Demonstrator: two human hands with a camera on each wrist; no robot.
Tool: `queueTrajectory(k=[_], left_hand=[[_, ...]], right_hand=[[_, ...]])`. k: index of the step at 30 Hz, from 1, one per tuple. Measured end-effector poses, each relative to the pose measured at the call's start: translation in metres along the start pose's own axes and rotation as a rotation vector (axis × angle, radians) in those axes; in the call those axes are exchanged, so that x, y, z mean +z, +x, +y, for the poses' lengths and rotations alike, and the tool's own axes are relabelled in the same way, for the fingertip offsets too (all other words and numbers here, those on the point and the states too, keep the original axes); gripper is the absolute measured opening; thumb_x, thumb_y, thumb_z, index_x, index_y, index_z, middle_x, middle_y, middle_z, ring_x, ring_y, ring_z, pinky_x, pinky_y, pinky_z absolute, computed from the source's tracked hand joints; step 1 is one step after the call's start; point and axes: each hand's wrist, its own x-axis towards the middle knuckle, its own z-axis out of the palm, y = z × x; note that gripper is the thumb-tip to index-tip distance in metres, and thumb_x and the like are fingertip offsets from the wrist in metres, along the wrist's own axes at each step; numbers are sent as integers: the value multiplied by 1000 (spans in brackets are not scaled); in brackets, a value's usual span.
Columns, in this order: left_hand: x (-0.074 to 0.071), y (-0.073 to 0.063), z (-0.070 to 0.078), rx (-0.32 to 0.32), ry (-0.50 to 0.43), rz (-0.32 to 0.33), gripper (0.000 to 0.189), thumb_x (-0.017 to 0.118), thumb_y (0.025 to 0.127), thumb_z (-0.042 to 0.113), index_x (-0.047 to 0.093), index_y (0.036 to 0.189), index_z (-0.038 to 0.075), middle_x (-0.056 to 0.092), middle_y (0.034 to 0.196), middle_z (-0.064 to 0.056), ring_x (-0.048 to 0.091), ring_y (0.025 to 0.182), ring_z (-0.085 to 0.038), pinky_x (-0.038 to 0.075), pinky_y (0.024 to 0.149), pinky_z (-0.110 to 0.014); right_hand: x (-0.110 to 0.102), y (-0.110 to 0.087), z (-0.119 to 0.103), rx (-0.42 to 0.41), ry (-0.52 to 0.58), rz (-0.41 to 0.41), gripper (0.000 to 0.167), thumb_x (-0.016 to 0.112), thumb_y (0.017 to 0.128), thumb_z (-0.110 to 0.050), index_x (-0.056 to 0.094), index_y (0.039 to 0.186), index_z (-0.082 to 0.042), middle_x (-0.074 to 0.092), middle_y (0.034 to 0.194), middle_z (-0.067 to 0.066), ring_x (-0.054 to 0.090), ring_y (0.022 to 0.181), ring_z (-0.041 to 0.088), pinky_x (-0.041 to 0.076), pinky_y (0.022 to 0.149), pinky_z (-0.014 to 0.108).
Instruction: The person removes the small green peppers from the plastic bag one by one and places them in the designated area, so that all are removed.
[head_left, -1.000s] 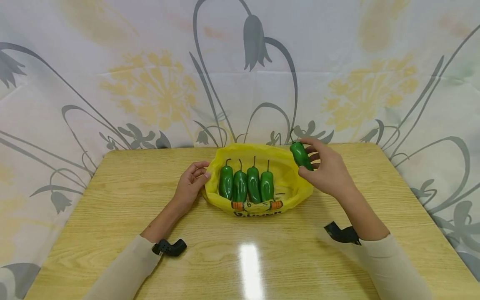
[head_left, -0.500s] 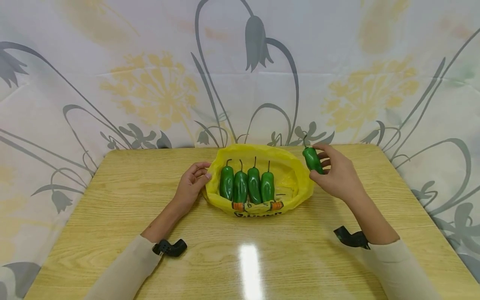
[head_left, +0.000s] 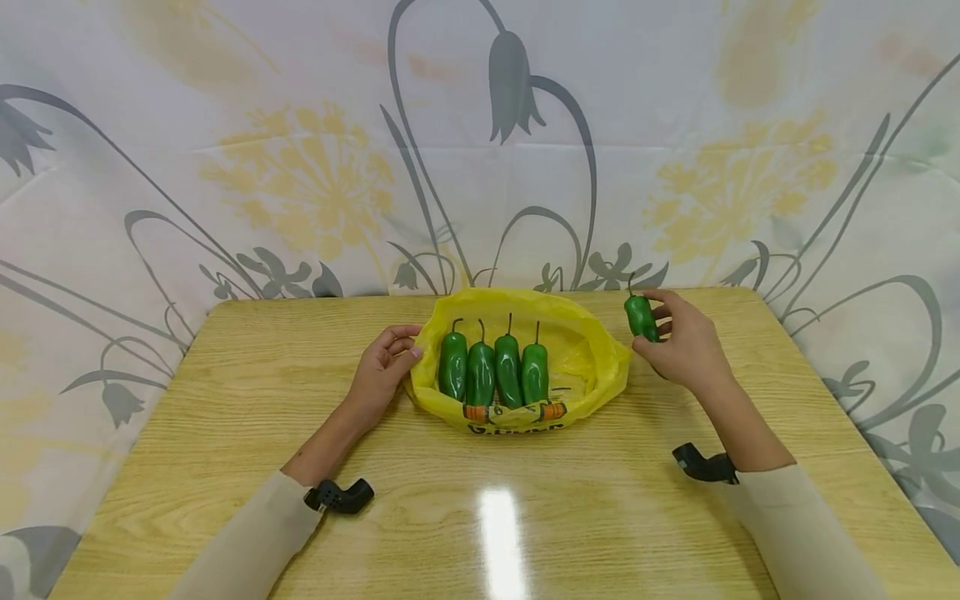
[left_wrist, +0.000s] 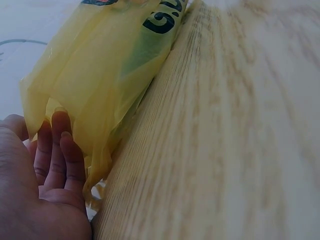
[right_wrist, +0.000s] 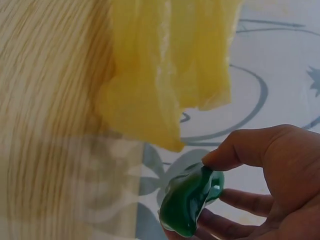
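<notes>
A yellow plastic bag (head_left: 611, 377) stands on the table with its mouth spread wide. Inside it several green peppers (head_left: 480, 372) lie side by side, stems pointing to the far side. My left hand (head_left: 381, 368) holds the bag's left rim between thumb and fingers; the left wrist view shows the film of the bag (left_wrist: 87, 80) passing between them. Just beyond the bag's right edge, my right hand (head_left: 688, 343) pinches one more green pepper (head_left: 641, 317) above the table. In the right wrist view that glossy pepper (right_wrist: 185, 202) sits between thumb and fingertips.
The wooden table (head_left: 420, 517) reaches back to a flower-printed cloth (head_left: 300, 167) hanging behind it. Dark lettering marks the bag's near side. The bag's right part, inside, shows folded yellow film beside the peppers. A bright light reflection lies on the near tabletop.
My right hand has carried its pepper to the right, from over the bag's right rim to outside it. The left hand and the peppers in the bag have stayed in place.
</notes>
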Motion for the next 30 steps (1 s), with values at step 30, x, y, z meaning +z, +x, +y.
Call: queueTrajectory(k=[30], left_hand=[[0, 1, 1, -5, 5, -3, 36, 58, 107, 2, 52, 141, -7, 68, 105, -2, 69, 91, -10, 58, 81, -22]], right_hand=[[25, 16, 37, 57, -83, -2, 66, 72, 97, -13, 44, 150, 15, 60, 126, 38, 64, 113, 53, 55, 93, 63]])
